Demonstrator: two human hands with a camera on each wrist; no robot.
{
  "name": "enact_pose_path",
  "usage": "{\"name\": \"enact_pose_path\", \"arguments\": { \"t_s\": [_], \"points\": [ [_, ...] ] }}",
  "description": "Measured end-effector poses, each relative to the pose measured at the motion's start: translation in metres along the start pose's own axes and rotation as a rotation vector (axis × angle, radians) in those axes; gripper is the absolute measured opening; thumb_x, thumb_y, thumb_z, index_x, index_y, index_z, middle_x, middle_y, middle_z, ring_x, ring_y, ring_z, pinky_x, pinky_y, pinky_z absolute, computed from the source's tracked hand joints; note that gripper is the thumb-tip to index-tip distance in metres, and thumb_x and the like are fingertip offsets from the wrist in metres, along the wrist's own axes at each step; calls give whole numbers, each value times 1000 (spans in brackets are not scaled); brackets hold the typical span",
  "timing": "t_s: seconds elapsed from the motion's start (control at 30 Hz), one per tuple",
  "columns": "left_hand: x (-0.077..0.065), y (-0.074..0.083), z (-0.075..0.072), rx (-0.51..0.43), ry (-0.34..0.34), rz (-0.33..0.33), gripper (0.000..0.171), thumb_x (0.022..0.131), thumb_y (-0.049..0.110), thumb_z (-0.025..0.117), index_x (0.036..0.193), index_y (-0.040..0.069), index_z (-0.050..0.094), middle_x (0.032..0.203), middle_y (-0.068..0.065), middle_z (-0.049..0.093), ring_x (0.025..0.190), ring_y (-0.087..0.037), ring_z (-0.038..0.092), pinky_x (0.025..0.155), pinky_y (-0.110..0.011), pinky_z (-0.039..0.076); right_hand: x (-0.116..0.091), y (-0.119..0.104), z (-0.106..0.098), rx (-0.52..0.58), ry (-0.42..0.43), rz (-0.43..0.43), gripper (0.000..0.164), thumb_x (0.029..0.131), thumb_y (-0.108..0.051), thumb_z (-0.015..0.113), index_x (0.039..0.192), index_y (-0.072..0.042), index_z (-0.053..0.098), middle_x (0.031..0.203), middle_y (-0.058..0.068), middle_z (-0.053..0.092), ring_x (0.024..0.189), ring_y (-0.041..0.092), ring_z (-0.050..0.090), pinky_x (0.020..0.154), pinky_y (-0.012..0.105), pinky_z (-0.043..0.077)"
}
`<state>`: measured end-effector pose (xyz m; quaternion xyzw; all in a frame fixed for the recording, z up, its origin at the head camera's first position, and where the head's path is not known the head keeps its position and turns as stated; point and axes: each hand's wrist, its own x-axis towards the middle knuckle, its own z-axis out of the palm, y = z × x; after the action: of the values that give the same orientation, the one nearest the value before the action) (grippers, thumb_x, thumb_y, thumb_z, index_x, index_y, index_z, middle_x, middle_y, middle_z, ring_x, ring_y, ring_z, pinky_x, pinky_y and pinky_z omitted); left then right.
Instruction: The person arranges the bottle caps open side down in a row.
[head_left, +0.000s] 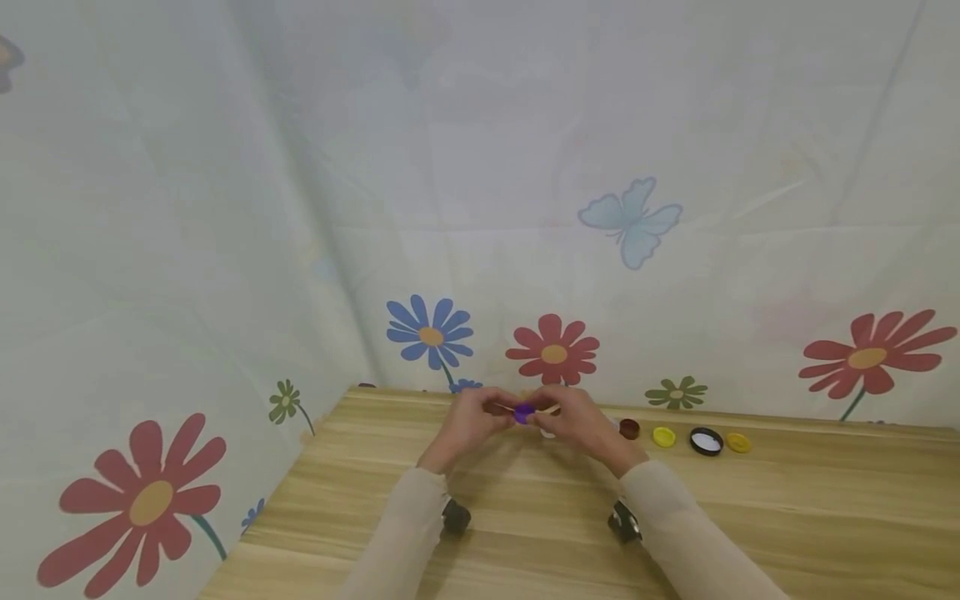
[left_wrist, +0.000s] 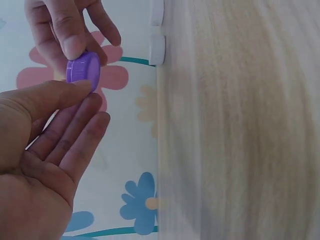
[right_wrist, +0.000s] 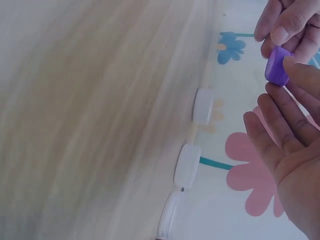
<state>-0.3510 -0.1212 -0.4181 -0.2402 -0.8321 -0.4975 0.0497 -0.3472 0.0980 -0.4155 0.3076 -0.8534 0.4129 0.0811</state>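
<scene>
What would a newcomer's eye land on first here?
Probably the vivid purple cap, pinched by the left hand and the right hand. Next come the bright yellow cap and black-rimmed white lid on the table, right of both hands. The large red flower stands out lower left in the head view.

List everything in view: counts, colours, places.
Wood-grain table: one, tan, foreground
Purple round plastic cap: one, violet, held centrally
Low plastic caps: three, white, table's far edge
Brown round cap: one, dark, right of whites
Yellow round cap: one, bright, next right
Black round lid: one, white inside, next right
Orange round cap: one, yellowish, row's right end
Floral fabric backdrop: one, white, behind
Wrist cameras: two, black, one per wrist
Sleeves: two, cream, forearms
Left hand, right hand: two, bare, pinching purple cap
</scene>
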Motion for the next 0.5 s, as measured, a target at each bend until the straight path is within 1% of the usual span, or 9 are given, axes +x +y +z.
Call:
{"name": "enact_pose_path", "arguments": {
  "t_s": [0.1, 0.27, 0.37, 0.5],
  "points": [
    [-3, 3, -3, -1, 3, 14, 24, 91, -9, 78, 113, 1, 79, 110, -13, 78, 99, -30, 77, 83, -30, 62, -1, -4, 2, 28, 13, 16, 21, 99, -9, 76, 120, -3, 76, 113, 9, 77, 107, 29, 73, 88, 39, 62],
    [-6, 7, -7, -9, -8, 31, 23, 92, -8, 78, 114, 0, 79, 110, -14, 78, 99, -29, 77, 84, -32, 62, -5, -9, 4, 64, 44, 29, 19, 100, -9, 75, 119, -4, 75, 112, 8, 78, 104, 27, 74, 89, 39, 61],
    [-8, 7, -10, -4, -7, 26, 23, 92, -5, 79, 114, 2, 79, 109, -11, 79, 98, -27, 77, 85, -33, 62, -6, -13, 7, 82, 68, 58, 16, 101, -11, 75, 116, -6, 76, 110, 6, 78, 104, 26, 74, 89, 38, 61],
    [-11, 6, -13, 2, -2, 16, 22, 93, -2, 80, 114, 3, 80, 108, -10, 79, 98, -25, 77, 84, -32, 62, -9, -18, 11, 116, 106, 98, 14, 101, -15, 75, 113, -8, 78, 109, 4, 78, 103, 26, 73, 83, 35, 62]
  ]
}}
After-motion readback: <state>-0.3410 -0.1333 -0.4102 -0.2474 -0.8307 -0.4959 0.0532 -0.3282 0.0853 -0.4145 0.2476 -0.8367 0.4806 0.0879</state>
